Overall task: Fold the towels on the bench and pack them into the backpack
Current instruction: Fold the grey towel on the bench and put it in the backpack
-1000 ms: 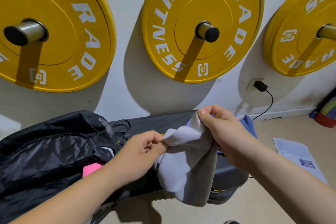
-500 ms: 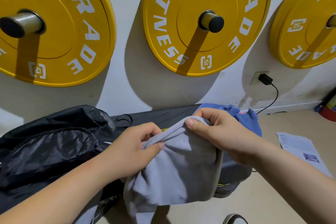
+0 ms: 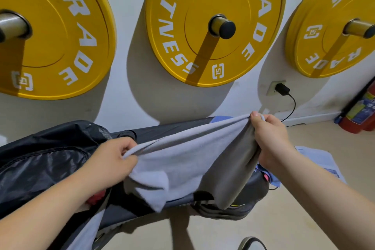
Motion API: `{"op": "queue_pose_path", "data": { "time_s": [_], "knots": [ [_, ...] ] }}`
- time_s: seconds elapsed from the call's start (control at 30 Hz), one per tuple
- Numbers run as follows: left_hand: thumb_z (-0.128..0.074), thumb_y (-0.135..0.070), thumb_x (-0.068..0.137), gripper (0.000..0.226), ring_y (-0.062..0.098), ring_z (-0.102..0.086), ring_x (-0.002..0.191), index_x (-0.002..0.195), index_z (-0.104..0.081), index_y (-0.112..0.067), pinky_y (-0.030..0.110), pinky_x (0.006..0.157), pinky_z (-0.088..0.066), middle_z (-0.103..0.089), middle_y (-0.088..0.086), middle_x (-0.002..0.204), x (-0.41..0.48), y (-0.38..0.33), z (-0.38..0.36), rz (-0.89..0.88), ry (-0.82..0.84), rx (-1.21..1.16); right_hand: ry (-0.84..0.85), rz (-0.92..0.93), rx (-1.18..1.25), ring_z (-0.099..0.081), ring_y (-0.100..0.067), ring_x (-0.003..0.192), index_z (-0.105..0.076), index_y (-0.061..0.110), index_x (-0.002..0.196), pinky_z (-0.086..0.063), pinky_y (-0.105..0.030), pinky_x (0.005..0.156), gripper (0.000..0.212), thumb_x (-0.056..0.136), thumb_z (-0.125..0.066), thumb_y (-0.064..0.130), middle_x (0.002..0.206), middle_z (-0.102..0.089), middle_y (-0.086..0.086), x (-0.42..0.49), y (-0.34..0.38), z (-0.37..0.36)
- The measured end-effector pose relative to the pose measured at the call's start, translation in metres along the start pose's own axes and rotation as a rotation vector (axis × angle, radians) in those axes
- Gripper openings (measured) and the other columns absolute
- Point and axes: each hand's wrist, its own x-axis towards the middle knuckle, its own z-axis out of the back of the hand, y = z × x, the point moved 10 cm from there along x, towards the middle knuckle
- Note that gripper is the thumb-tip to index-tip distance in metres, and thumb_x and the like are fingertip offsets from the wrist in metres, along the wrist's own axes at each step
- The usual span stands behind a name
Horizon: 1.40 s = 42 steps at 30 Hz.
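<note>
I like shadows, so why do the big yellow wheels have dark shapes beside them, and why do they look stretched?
Head view: light from the upper right throws each yellow weight plate a grey shadow down-left on the wall; the wide lens bends the edge plates into ovals; the towel and both hands stay fairly sharp.

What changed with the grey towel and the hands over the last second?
The left hand and right hand moved apart, spreading the bunched grey towel into a taut top edge above the bench; the right hand also rose. Both kept pinching it. The backpack and blue towel stayed put.
</note>
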Motion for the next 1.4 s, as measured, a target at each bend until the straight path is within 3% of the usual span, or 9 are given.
{"op": "queue_pose_path", "data": {
  "time_s": [0.23, 0.4, 0.53, 0.73, 0.83, 1.03, 1.17, 1.27, 1.4],
  "knots": [
    [-0.059, -0.016, 0.098, 0.026, 0.003, -0.042, 0.054, 0.073, -0.066, -0.012, 0.027, 0.058, -0.034, -0.051, -0.005, 0.057, -0.003, 0.013, -0.003, 0.021, 0.088, 0.057, 0.102, 0.139, -0.236, -0.059, -0.02, 0.082, -0.065, 0.012, 0.098, -0.046, -0.028, 0.066, 0.019, 0.094, -0.067, 0.03, 0.087, -0.066, -0.004, -0.01, 0.0, -0.013],
    [-0.06, -0.017, 0.099, 0.023, 0.013, -0.071, 0.089, 0.1, -0.079, -0.028, 0.027, 0.079, -0.053, -0.078, -0.005, 0.094, -0.026, -0.046, -0.02, -0.065, 0.147, -0.247, 0.728, 0.302, -0.441, -0.068, -0.004, 0.091, -0.066, 0.039, 0.122, -0.054, -0.017, 0.08, 0.043, 0.083, -0.083, 0.032, 0.093, -0.073, 0.003, -0.085, 0.008, -0.095],
    [-0.063, -0.025, 0.097, 0.016, 0.018, -0.069, 0.087, 0.096, -0.078, -0.03, 0.033, 0.078, -0.055, -0.077, -0.002, 0.09, -0.038, -0.078, -0.025, -0.142, 0.128, -0.314, 1.021, 0.452, -0.637, -0.07, -0.017, 0.091, -0.069, 0.029, 0.114, -0.057, -0.037, 0.084, 0.026, 0.091, -0.073, 0.042, 0.096, -0.075, 0.001, -0.127, -0.004, -0.135],
    [-0.07, -0.019, 0.092, 0.011, 0.002, -0.059, 0.067, 0.087, -0.074, -0.028, 0.018, 0.065, -0.045, -0.073, -0.003, 0.082, -0.02, -0.051, -0.023, -0.126, 0.087, -0.197, 0.778, 0.372, -0.512, -0.051, -0.01, 0.071, -0.067, 0.014, 0.09, -0.042, -0.031, 0.068, 0.02, 0.095, -0.067, 0.034, 0.074, -0.059, -0.002, -0.092, 0.0, -0.122],
    [-0.067, -0.018, 0.096, 0.013, 0.009, -0.06, 0.069, 0.089, -0.077, -0.023, 0.029, 0.068, -0.047, -0.073, 0.004, 0.077, -0.008, -0.025, -0.012, -0.035, 0.057, -0.301, 0.586, 0.256, -0.409, -0.052, -0.012, 0.07, -0.068, 0.009, 0.091, -0.042, -0.031, 0.067, 0.026, 0.094, -0.069, 0.035, 0.073, -0.058, -0.001, -0.06, 0.001, -0.101],
    [-0.068, -0.025, 0.094, 0.024, 0.025, -0.059, 0.074, 0.081, -0.07, -0.005, 0.038, 0.072, -0.044, -0.068, 0.024, 0.079, 0.003, 0.022, 0.019, 0.243, -0.152, -0.663, 0.406, 0.016, -0.105, -0.074, -0.025, 0.095, -0.073, 0.007, 0.106, -0.057, -0.039, 0.088, 0.03, 0.085, -0.081, 0.026, 0.101, -0.075, -0.02, -0.028, -0.007, -0.07],
    [-0.069, -0.034, 0.083, 0.023, 0.022, -0.05, 0.068, 0.077, -0.066, -0.011, 0.035, 0.064, -0.041, -0.051, 0.01, 0.074, -0.011, 0.016, -0.01, 0.383, 0.066, -0.591, 0.451, -0.123, -0.009, -0.057, -0.027, 0.094, -0.057, -0.018, 0.108, -0.046, -0.039, 0.086, 0.05, 0.076, -0.075, 0.016, 0.094, -0.058, -0.018, -0.028, -0.027, -0.075],
    [-0.068, -0.041, 0.092, 0.044, 0.016, -0.037, 0.06, 0.063, -0.044, -0.017, 0.027, 0.057, -0.032, -0.036, 0.005, 0.066, -0.021, -0.023, -0.017, 0.209, 0.113, -0.438, 0.382, -0.03, -0.081, -0.065, -0.02, 0.105, -0.067, 0.004, 0.117, -0.049, -0.033, 0.093, 0.029, 0.088, -0.065, 0.003, 0.11, -0.072, -0.01, -0.033, -0.023, -0.076],
    [-0.067, -0.034, 0.095, 0.05, 0.013, -0.034, 0.059, 0.066, -0.042, -0.002, 0.021, 0.053, -0.03, -0.036, 0.002, 0.062, -0.026, -0.048, 0.002, 0.063, -0.08, -0.405, 0.433, 0.141, -0.116, -0.071, -0.012, 0.103, -0.066, 0.017, 0.123, -0.055, -0.029, 0.09, 0.045, 0.085, -0.069, -0.008, 0.105, -0.078, 0.001, -0.052, 0.001, -0.089]
  ]
}}
